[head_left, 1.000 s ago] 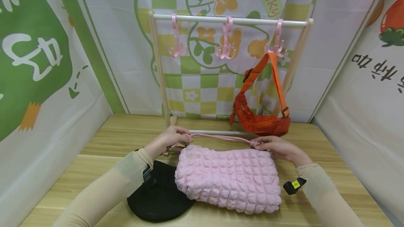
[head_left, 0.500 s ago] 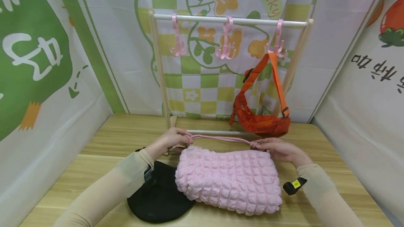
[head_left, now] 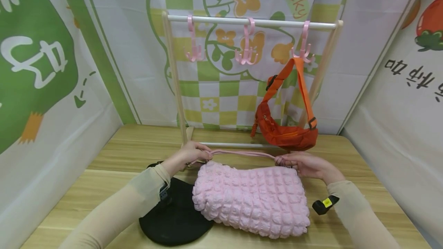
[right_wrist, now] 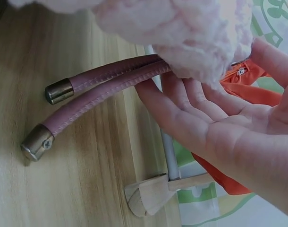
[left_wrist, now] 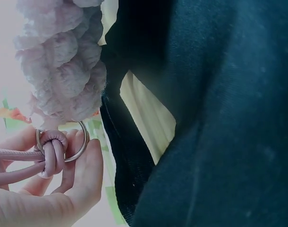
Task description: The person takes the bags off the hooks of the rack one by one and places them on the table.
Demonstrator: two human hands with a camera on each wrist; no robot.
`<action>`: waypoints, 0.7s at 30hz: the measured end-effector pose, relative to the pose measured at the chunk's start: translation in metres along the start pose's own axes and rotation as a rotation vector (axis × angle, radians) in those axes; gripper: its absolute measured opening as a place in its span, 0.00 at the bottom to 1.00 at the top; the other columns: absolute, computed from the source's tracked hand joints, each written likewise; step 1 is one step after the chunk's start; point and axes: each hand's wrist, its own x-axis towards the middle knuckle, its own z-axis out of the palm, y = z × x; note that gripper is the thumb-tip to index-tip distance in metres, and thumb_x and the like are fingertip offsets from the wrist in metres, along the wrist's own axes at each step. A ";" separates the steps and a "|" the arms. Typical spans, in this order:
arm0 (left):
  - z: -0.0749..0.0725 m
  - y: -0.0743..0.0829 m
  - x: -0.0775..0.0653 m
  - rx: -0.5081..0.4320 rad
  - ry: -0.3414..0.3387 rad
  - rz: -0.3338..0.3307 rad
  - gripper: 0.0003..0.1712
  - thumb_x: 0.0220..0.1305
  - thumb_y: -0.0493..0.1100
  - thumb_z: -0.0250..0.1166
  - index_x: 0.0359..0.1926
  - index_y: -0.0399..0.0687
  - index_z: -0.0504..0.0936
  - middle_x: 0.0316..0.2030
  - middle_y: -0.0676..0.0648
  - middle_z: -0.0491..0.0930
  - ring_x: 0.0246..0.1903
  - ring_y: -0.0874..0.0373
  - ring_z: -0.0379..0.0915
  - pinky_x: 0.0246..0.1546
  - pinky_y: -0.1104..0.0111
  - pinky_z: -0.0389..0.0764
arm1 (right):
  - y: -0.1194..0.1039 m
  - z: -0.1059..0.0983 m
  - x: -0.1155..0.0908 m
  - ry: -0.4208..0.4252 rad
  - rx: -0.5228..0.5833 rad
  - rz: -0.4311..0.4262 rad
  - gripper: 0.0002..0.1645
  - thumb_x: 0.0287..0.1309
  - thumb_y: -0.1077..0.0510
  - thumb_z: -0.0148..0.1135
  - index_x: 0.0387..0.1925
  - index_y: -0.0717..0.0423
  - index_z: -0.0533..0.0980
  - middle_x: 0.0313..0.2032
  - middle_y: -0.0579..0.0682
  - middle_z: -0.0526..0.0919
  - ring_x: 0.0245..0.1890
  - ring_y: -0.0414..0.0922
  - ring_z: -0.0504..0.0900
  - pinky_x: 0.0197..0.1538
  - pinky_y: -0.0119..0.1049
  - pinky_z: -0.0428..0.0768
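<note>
A pink puffy quilted handbag [head_left: 252, 199] lies upright against the tabletop, its top edge facing the rack. Its thin double strap [head_left: 242, 153] stretches between my two hands. My left hand [head_left: 189, 156] pinches the strap's knotted end beside a metal ring [left_wrist: 83, 144], seen close in the left wrist view. At the bag's other top corner my right hand [head_left: 309, 164] holds the strap's knot. In the right wrist view its fingers curl behind the strap tails [right_wrist: 97, 101], which have metal caps. Partly under the handbag and left forearm lies a rounded black fabric item [head_left: 174, 218] with a strap.
Behind the handbag stands a wooden rack with a metal top bar [head_left: 221, 20]. Pink hooks [head_left: 247, 45] hang along it. An orange waist bag [head_left: 288, 135] hangs by its strap from the right one. Printed cloth walls enclose the wooden table [head_left: 360, 153].
Both hands have shifted slightly toward the person, and the handbag and its strap have come along a little. The waist bag and black item stay put.
</note>
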 end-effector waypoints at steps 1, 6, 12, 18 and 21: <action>0.000 0.000 0.000 0.002 -0.004 0.003 0.19 0.56 0.36 0.66 0.49 0.34 0.81 0.33 0.45 0.83 0.32 0.60 0.79 0.38 0.62 0.83 | 0.000 -0.001 0.000 -0.010 0.000 -0.002 0.19 0.73 0.53 0.42 0.57 0.47 0.75 0.51 0.37 0.79 0.52 0.34 0.75 0.54 0.36 0.73; -0.001 -0.003 0.002 0.009 -0.024 0.015 0.20 0.56 0.35 0.65 0.50 0.31 0.79 0.33 0.44 0.84 0.31 0.61 0.80 0.37 0.62 0.84 | 0.001 -0.003 0.000 -0.056 0.007 -0.002 0.20 0.73 0.54 0.40 0.57 0.47 0.75 0.52 0.36 0.80 0.53 0.33 0.75 0.55 0.36 0.72; 0.000 -0.005 0.002 0.034 -0.033 0.012 0.19 0.57 0.34 0.65 0.50 0.31 0.79 0.35 0.41 0.84 0.30 0.60 0.80 0.37 0.62 0.84 | 0.003 -0.003 0.000 -0.044 -0.016 0.010 0.21 0.73 0.53 0.40 0.59 0.49 0.74 0.53 0.37 0.79 0.51 0.33 0.75 0.52 0.38 0.72; 0.002 -0.007 0.003 0.044 -0.018 0.018 0.18 0.56 0.33 0.65 0.48 0.30 0.80 0.31 0.43 0.83 0.28 0.61 0.79 0.36 0.62 0.84 | 0.005 -0.004 0.002 -0.054 0.000 0.024 0.22 0.74 0.53 0.39 0.60 0.51 0.73 0.54 0.38 0.78 0.53 0.33 0.75 0.53 0.40 0.73; 0.002 -0.007 0.004 0.048 -0.008 0.018 0.17 0.56 0.33 0.66 0.47 0.30 0.80 0.30 0.45 0.83 0.28 0.61 0.79 0.36 0.61 0.84 | 0.005 -0.004 0.003 -0.070 0.008 0.023 0.22 0.74 0.54 0.38 0.60 0.52 0.73 0.55 0.38 0.78 0.55 0.33 0.74 0.55 0.40 0.73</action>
